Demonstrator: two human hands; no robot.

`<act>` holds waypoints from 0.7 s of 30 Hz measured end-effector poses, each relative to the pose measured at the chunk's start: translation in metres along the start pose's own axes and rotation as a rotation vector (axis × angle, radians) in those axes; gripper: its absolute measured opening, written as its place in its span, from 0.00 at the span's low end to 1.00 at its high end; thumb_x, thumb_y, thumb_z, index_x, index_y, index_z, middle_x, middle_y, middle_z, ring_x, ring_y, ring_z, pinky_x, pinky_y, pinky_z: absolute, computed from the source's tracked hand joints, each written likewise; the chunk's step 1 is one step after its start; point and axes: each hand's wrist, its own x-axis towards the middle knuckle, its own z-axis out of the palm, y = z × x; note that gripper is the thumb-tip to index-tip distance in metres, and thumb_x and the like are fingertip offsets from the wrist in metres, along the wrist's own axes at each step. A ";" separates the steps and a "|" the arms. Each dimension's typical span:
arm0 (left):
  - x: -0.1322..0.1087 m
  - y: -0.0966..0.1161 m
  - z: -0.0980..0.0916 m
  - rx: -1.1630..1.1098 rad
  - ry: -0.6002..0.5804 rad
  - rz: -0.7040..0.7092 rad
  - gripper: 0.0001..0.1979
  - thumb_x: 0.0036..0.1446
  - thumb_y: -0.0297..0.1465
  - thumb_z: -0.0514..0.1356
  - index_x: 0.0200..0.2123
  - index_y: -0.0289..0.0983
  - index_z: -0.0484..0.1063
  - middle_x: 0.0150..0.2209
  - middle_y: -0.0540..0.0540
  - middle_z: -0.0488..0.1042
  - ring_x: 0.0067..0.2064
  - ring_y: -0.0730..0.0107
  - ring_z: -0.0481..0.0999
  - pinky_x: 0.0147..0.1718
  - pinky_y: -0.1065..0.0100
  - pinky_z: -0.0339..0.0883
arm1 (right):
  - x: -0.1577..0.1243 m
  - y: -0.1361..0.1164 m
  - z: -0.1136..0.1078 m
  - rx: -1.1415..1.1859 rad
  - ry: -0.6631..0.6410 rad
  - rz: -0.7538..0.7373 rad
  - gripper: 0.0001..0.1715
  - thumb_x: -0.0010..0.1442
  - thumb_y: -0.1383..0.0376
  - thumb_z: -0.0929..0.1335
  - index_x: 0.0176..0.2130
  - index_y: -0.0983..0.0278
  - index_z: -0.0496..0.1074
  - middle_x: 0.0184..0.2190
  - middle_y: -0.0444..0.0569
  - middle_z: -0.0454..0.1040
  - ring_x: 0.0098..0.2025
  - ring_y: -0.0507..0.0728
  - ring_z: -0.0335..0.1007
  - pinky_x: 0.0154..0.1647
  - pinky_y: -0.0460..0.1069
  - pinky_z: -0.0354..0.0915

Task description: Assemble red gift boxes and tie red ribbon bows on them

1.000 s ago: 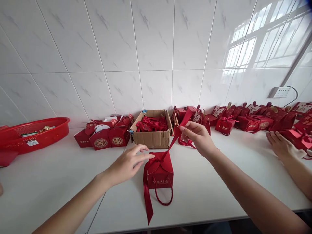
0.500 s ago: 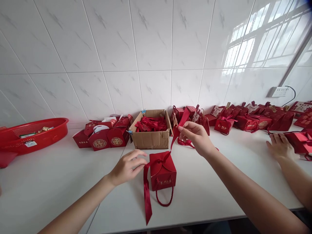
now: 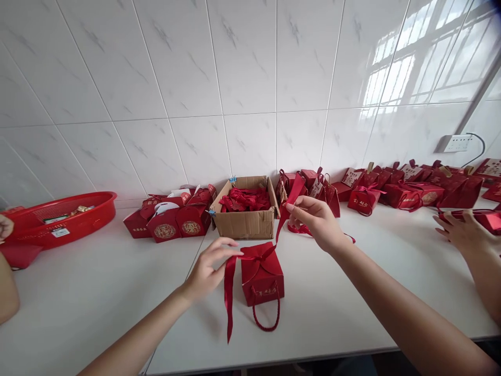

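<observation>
A small red gift box (image 3: 263,277) stands before me, its folded flaps meeting under a red satin ribbon (image 3: 229,308) crossed into a knot on top. A twisted red cord handle (image 3: 266,328) droops from its front face onto the table. At the box's upper left, my left hand (image 3: 211,266) has the ribbon's left end between thumb and fingers, and the tail hangs below. My right hand (image 3: 315,216), raised behind and right of the box, pinches the other end between thumb and fingertips; that end stretches up taut from the knot.
Behind the box is a cardboard carton (image 3: 245,222) of red ribbons. Red gift boxes (image 3: 170,222) stand left of it, others (image 3: 415,196) along the wall at right. A red plastic basket (image 3: 84,219) is at far left. Co-workers' hands show at right (image 3: 467,232) and left (image 3: 6,227).
My left hand has drawn the ribbon's left end slightly up and left, lifting its tail. My right hand stays nearly still. The co-worker's hand at right has shifted; another appears at left.
</observation>
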 end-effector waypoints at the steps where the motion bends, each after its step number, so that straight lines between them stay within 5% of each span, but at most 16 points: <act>1: 0.004 0.003 0.001 -0.034 0.056 -0.034 0.12 0.62 0.28 0.53 0.40 0.41 0.76 0.44 0.42 0.72 0.47 0.64 0.74 0.46 0.62 0.70 | 0.000 0.000 0.000 -0.001 0.002 -0.001 0.19 0.50 0.52 0.74 0.28 0.64 0.69 0.20 0.43 0.68 0.23 0.50 0.63 0.23 0.45 0.57; 11: 0.059 0.051 -0.005 -0.315 0.249 -0.145 0.09 0.57 0.37 0.61 0.33 0.38 0.77 0.41 0.43 0.74 0.48 0.61 0.72 0.47 0.64 0.67 | 0.006 -0.008 0.007 -0.002 -0.006 -0.030 0.19 0.48 0.52 0.75 0.28 0.64 0.70 0.19 0.42 0.68 0.22 0.50 0.62 0.23 0.46 0.55; 21: 0.093 0.074 -0.001 -0.388 0.375 -0.219 0.13 0.57 0.41 0.61 0.30 0.37 0.72 0.27 0.50 0.69 0.31 0.71 0.67 0.33 0.70 0.63 | 0.019 -0.017 0.023 0.011 -0.074 -0.065 0.18 0.50 0.52 0.73 0.28 0.64 0.72 0.19 0.40 0.66 0.21 0.48 0.60 0.23 0.46 0.56</act>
